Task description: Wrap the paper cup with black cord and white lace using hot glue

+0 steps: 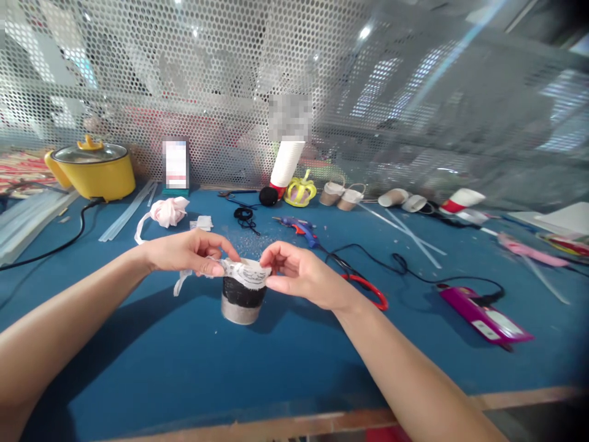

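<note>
A small cup [242, 312] stands upright on the blue table, pale at its base with a black band round its middle. A white strip [251, 274] with dark printed marks lies round its rim, and a loose end hangs to the left. My left hand [196, 252] is closed, thumb and fingers pinching the strip at the cup's left side. On the opposite side, my right hand [299, 273] has thumb and curled fingers closed at the rim, on the strip's right part. The fingertips partly hide the rim.
A glue gun [298, 230] lies behind the cup, its cable running right to a purple power strip [483, 314]. A yellow pot [94, 172], a phone [175, 162], a pale fabric ball [169, 212], stacked paper cups [288, 162] and small baskets [350, 198] stand along the mesh screen.
</note>
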The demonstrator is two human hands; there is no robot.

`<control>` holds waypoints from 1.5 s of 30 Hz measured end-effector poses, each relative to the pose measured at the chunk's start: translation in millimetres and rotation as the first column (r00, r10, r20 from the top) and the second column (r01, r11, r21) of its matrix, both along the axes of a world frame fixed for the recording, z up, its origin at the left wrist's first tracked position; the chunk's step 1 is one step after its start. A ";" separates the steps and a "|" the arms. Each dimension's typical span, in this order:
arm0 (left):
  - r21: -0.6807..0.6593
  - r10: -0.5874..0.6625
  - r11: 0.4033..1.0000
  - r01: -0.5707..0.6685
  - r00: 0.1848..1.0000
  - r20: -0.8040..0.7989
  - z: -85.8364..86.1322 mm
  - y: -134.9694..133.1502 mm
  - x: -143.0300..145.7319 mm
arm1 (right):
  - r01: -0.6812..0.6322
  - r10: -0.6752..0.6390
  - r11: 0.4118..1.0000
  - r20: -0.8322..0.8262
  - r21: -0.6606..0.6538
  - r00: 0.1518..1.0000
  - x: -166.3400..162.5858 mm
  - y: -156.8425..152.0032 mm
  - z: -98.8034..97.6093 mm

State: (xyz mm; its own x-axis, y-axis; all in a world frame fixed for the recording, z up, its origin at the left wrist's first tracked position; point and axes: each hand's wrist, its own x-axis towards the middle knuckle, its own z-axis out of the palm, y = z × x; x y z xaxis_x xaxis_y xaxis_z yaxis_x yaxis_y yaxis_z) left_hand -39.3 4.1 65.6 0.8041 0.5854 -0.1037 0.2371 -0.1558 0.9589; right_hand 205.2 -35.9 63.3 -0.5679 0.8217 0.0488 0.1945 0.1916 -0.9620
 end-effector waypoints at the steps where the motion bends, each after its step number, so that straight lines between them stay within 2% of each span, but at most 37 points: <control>1: -0.005 -0.001 1.000 0.000 1.000 -0.006 -0.6 -0.2 1.3 | -0.004 0.004 1.000 -0.001 -0.003 1.000 -0.1 -0.4 0.3; 8: -0.015 -0.026 1.000 0.026 1.000 0.006 -5.3 -1.2 5.7 | -0.030 0.030 0.999 -0.020 -0.036 0.999 -1.4 -4.4 0.4; 12: -0.040 0.013 0.999 -0.010 0.998 0.061 -7.4 0.5 5.1 | -0.030 0.028 0.999 -0.069 -0.035 0.997 -0.4 -5.6 0.3; 16: -0.027 0.099 0.995 -0.096 0.985 0.142 -9.7 2.6 5.1 | 0.201 -0.193 0.979 -0.144 0.037 0.971 0.3 -9.0 2.4; 19: -0.001 0.139 0.990 -0.142 0.974 0.178 -11.9 2.6 6.7 | 0.295 -0.292 0.954 -0.071 0.051 0.954 -1.6 -12.9 3.2; 23: 0.061 0.177 0.980 -0.190 0.968 0.178 -13.2 1.0 9.6 | 0.306 -0.305 0.952 -0.013 0.022 0.952 -6.4 -14.9 -0.9; 29: 0.118 0.179 0.973 -0.198 0.971 0.159 -12.5 -0.2 12.5 | 0.336 -0.336 0.942 -0.075 -0.021 0.939 -11.6 -12.7 -10.1; 38: 0.070 0.204 0.973 -0.220 0.960 0.192 -15.4 0.5 12.3 | 0.342 -0.343 0.939 -0.085 -0.028 0.936 -12.3 -13.3 -11.7; 42: 0.046 0.176 0.981 -0.187 0.966 0.191 -15.4 0.5 12.1 | 0.341 -0.340 0.940 -0.058 -0.001 0.939 -13.7 -12.7 -11.3; 45: 0.038 0.160 0.985 -0.170 0.969 0.188 -15.9 0.9 11.7 | 0.380 -0.380 0.920 -0.023 0.093 0.925 -11.1 -10.2 -10.7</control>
State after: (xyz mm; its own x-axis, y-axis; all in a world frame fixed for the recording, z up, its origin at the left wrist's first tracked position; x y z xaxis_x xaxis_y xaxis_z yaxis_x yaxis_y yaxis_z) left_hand -27.6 5.0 49.8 0.6985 0.7120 0.0719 0.0846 -0.1819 0.9797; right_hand 194.1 -46.1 52.6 -0.2133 0.9672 0.1382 0.2664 0.1936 -0.9442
